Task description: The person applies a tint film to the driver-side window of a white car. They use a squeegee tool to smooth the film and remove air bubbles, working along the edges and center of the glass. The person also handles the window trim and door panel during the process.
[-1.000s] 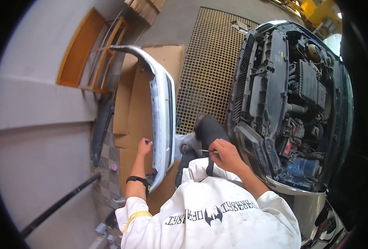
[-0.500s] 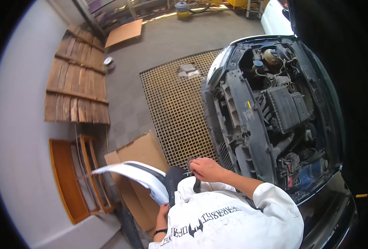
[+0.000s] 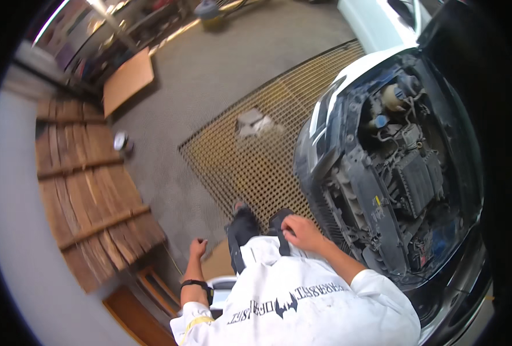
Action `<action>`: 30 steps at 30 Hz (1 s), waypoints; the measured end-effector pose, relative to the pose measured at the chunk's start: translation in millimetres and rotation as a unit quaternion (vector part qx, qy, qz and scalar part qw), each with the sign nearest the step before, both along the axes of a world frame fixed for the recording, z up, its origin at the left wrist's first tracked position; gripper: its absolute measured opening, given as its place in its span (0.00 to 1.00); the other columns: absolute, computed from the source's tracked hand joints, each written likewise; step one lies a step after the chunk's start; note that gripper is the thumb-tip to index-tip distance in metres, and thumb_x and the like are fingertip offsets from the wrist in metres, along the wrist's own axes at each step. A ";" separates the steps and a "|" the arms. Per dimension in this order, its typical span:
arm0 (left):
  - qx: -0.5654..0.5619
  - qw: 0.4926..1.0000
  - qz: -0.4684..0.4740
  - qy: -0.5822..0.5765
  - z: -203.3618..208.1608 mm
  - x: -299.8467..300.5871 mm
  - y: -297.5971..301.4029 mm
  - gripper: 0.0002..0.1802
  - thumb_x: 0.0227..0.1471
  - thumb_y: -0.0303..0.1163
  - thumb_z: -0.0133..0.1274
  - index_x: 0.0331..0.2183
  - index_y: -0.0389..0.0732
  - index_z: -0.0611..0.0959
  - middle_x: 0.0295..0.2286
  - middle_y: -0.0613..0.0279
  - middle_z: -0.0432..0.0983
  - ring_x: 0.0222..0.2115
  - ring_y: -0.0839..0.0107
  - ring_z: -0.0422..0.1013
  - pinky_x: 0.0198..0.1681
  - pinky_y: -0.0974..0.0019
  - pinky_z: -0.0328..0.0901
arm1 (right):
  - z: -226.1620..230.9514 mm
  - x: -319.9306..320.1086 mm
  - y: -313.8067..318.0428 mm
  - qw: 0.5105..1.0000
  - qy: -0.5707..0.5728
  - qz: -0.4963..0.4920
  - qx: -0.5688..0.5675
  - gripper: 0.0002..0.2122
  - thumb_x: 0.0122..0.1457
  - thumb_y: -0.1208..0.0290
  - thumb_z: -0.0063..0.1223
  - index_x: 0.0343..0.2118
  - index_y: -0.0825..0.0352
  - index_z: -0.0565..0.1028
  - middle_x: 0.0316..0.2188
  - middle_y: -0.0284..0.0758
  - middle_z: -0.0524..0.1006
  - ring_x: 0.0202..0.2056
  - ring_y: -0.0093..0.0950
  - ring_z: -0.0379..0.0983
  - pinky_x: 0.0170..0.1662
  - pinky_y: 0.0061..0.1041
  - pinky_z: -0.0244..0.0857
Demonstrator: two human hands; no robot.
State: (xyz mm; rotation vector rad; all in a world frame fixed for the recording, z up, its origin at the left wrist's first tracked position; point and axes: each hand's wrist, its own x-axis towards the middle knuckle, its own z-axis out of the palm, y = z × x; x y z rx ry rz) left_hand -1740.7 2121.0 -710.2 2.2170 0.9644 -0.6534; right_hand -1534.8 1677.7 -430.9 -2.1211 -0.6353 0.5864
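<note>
My left hand (image 3: pixel 197 248) is lifted away from my body with its fingers curled in and nothing in it; a black watch sits on its wrist. A small part of a white bumper panel (image 3: pixel 223 284) shows just below it, beside my forearm. My right hand (image 3: pixel 302 232) is closed on a dark strap (image 3: pixel 282 245) that runs over my white shirt at the waist. My dark trouser legs (image 3: pixel 241 229) stand at the edge of a yellow metal floor grate (image 3: pixel 256 167). Right of my right hand is a car's open engine bay (image 3: pixel 394 184), its front stripped.
Weathered wooden pallets (image 3: pixel 88 190) lean along the wall on the left. A crumpled rag (image 3: pixel 255 123) lies on the grate. A small round object (image 3: pixel 121 142) and a cardboard sheet (image 3: pixel 129 81) lie on the concrete floor farther off. Another cardboard piece (image 3: pixel 218 264) lies by my feet.
My left hand has let go of the white bumper panel, which now lies low beside me and mostly out of sight. The view has swung toward the floor and car. My right hand stays on the strap.
</note>
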 end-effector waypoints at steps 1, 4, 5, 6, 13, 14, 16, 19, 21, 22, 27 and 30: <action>0.023 0.999 -0.024 -0.036 23.3 77.9 24.2 0.21 0.50 0.41 0.61 0.40 0.33 0.81 0.38 0.43 0.80 0.42 0.48 0.76 0.47 0.53 0.69 | 17.6 27.2 8.7 1.000 -0.001 -0.008 -0.015 0.06 0.52 0.72 0.55 0.32 0.65 0.72 0.30 0.37 0.75 0.36 0.38 0.74 0.39 0.36 0.68; 0.024 0.992 -0.076 -0.102 90.0 285.6 67.3 0.21 0.53 0.39 0.60 0.42 0.31 0.79 0.40 0.44 0.80 0.42 0.49 0.76 0.47 0.54 0.68 | 36.9 97.4 15.4 0.993 0.022 -0.110 -0.032 0.06 0.52 0.72 0.55 0.33 0.65 0.72 0.30 0.37 0.75 0.37 0.38 0.74 0.40 0.35 0.68; 0.027 0.988 -0.100 -0.119 103.0 348.4 77.1 0.21 0.53 0.38 0.59 0.42 0.31 0.79 0.40 0.45 0.80 0.42 0.50 0.76 0.47 0.54 0.68 | 37.2 121.8 16.8 0.989 0.015 -0.144 -0.023 0.06 0.52 0.73 0.55 0.32 0.65 0.72 0.31 0.37 0.75 0.36 0.37 0.74 0.40 0.35 0.68; 0.028 0.983 -0.123 -0.133 110.3 404.2 84.5 0.21 0.53 0.38 0.59 0.43 0.32 0.79 0.40 0.45 0.80 0.42 0.51 0.76 0.47 0.55 0.69 | 34.1 146.2 18.6 0.985 0.014 -0.171 -0.024 0.06 0.52 0.73 0.55 0.32 0.65 0.72 0.31 0.37 0.75 0.36 0.37 0.74 0.39 0.35 0.68; 0.001 0.972 -0.196 -0.129 123.0 699.0 15.9 0.25 0.58 0.38 0.53 0.52 0.33 0.75 0.46 0.45 0.76 0.42 0.53 0.76 0.45 0.57 0.71 | -14.8 365.4 18.6 0.966 -0.077 -0.248 -0.005 0.06 0.51 0.73 0.55 0.30 0.65 0.70 0.29 0.37 0.75 0.33 0.38 0.74 0.36 0.36 0.68; -0.017 0.973 -0.217 -0.083 122.0 725.1 -0.7 0.25 0.58 0.39 0.54 0.52 0.33 0.75 0.46 0.45 0.76 0.42 0.54 0.76 0.45 0.57 0.71 | -10.3 403.6 13.1 0.962 -0.075 -0.263 0.009 0.06 0.51 0.73 0.55 0.30 0.65 0.70 0.29 0.37 0.75 0.33 0.38 0.74 0.37 0.36 0.68; -0.062 0.963 -0.263 -0.005 120.6 765.2 -19.8 0.26 0.58 0.40 0.54 0.52 0.32 0.76 0.46 0.45 0.77 0.41 0.57 0.76 0.43 0.57 0.71 | 1.2 468.3 4.1 0.956 -0.057 -0.287 0.038 0.06 0.51 0.73 0.54 0.30 0.65 0.70 0.29 0.37 0.75 0.34 0.38 0.74 0.37 0.36 0.68; -0.114 0.950 -0.279 0.083 112.7 825.2 -38.0 0.27 0.57 0.41 0.56 0.50 0.31 0.77 0.43 0.46 0.79 0.40 0.61 0.77 0.42 0.60 0.71 | 18.8 557.6 -29.9 0.944 -0.066 -0.323 0.013 0.06 0.52 0.73 0.55 0.31 0.66 0.70 0.29 0.37 0.75 0.34 0.38 0.75 0.37 0.36 0.68; -0.120 0.946 -0.282 0.102 80.7 868.0 -23.6 0.27 0.56 0.42 0.56 0.51 0.32 0.77 0.42 0.47 0.80 0.41 0.62 0.77 0.42 0.62 0.71 | 30.4 613.6 -52.9 0.934 -0.067 -0.351 0.013 0.07 0.52 0.73 0.55 0.32 0.66 0.71 0.29 0.38 0.75 0.35 0.39 0.75 0.38 0.36 0.69; -0.117 0.949 -0.268 0.122 53.7 886.2 -6.9 0.27 0.56 0.42 0.57 0.51 0.33 0.78 0.42 0.49 0.80 0.42 0.61 0.77 0.42 0.62 0.71 | 21.6 637.4 -66.3 0.927 -0.055 -0.370 0.012 0.06 0.52 0.75 0.55 0.32 0.67 0.71 0.29 0.38 0.75 0.35 0.39 0.75 0.38 0.36 0.69; -0.039 0.893 -0.369 0.256 3.0 1085.3 -48.6 0.27 0.55 0.45 0.57 0.51 0.36 0.79 0.44 0.50 0.80 0.44 0.57 0.77 0.45 0.57 0.70 | -14.7 731.0 -117.1 0.865 -0.068 -0.495 -0.058 0.06 0.51 0.75 0.55 0.32 0.68 0.71 0.28 0.40 0.75 0.33 0.40 0.75 0.36 0.35 0.68; 0.046 0.792 -0.602 0.090 -46.8 1247.1 -106.1 0.26 0.52 0.46 0.56 0.45 0.36 0.83 0.44 0.45 0.79 0.45 0.51 0.76 0.48 0.53 0.69 | -1.0 791.6 -124.5 0.824 -0.059 -0.560 -0.061 0.05 0.51 0.75 0.56 0.30 0.68 0.72 0.28 0.40 0.76 0.31 0.39 0.75 0.35 0.34 0.68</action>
